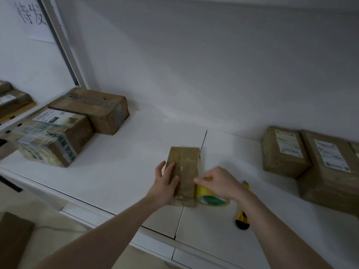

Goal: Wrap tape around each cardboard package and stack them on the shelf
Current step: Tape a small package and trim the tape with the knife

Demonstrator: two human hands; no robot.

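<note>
A small brown cardboard package (186,167) lies flat on the white table (120,171), its top glossy with clear tape. My left hand (166,184) presses down on its left near side, fingers spread over the top. My right hand (218,182) grips a yellow tape roll (210,197) with a green and white core. The roll sits against the package's right near edge. A yellow utility knife (242,218) lies on the table just right of my right forearm.
Two taped boxes (58,136) (93,108) stand at the table's far left. Two labelled packages (283,151) (330,169) sit at the far right. More packages (11,100) rest on a shelf at the left edge. A brown box (13,241) stands on the floor.
</note>
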